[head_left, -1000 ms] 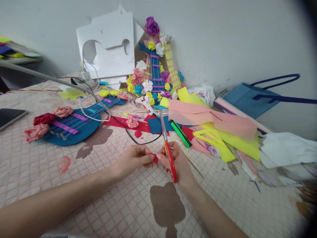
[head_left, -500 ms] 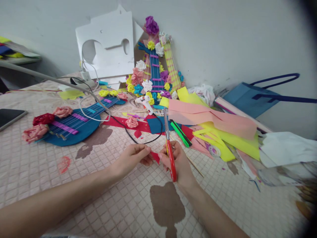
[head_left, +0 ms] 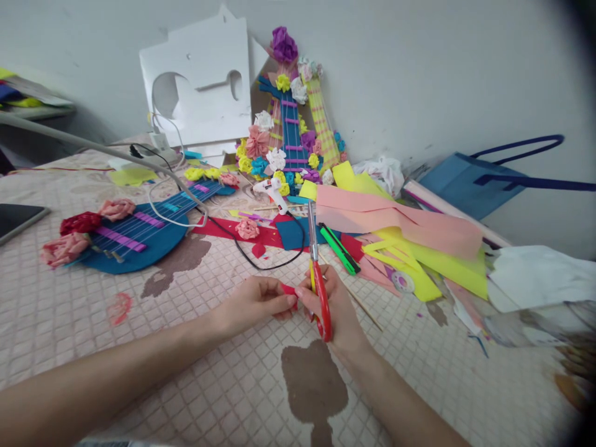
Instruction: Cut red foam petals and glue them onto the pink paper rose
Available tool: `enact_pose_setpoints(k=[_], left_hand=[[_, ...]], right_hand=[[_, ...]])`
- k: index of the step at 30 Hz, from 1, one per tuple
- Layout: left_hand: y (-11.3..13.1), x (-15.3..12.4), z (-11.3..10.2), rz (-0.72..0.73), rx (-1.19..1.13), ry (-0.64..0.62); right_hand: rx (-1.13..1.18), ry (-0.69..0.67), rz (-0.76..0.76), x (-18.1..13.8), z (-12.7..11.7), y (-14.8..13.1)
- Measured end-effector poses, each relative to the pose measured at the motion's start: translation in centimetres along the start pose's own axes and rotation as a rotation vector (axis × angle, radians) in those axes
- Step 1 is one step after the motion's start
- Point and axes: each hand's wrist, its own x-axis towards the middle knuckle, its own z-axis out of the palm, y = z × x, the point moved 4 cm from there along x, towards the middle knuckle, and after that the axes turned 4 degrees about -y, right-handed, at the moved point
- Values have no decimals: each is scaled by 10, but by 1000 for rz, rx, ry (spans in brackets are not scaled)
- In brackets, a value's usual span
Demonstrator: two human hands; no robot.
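1. Fingers (head_left: 281,303) of the left hand (head_left: 249,302) are pinched together on a little red scrap (head_left: 289,290).
2. Right hand (head_left: 339,310) is closed round the red-handled scissors (head_left: 323,304), blades pointing away from the person. Its thumb (head_left: 307,299) is right at the scrap's other edge.
3. So yeah, the scrap's up between both hands, over the table (head_left: 223,385), just left of the scissors.
4. Container-wise: a blue bag (head_left: 468,186) with dark handles sits tilted by the wall (head_left: 419,74), over on the right. Can't see what's in it.
5. White plastic bag (head_left: 385,175) is bunched up near the wall behind some yellow paper (head_left: 365,186). No way to tell if it's holding anything.
6. Some clear plastic (head_left: 516,329) lies near the right edge, beside white paper (head_left: 542,273); too blurry to make out contents.
7. Beyond the hands: glue gun (head_left: 274,195), plus a pink flower (head_left: 247,229) on a red strip (head_left: 218,228).
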Motion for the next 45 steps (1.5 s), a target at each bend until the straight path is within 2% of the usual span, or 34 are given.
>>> enact_pose_setpoints(k=[5,9,14,19,24,32,36,42,45], left_hand=[[-2,1,2,30,26,-7],[-4,1,8,57,12,-68],[-6,1,9,41,40,-35],[-1,0,9,54,-19,-113],[9,-3,-1,35,12,16],[10,-3,-13,112,31,214],[9,-2,-14,97,8,210],[8,-1,-11,82,-8,117],[7,0,-12,84,-16,147]], right_hand=[[20,-3,19,-1,0,1],[34,-5,22,-2,0,0],[30,3,23,-2,1,-1],[65,-1,12,-1,0,-2],[18,23,37,-1,-1,-3],[-36,-30,63,0,5,2],[-83,-1,49,0,5,4],[-97,-11,59,-2,4,2],[-82,-20,79,-3,4,3]])
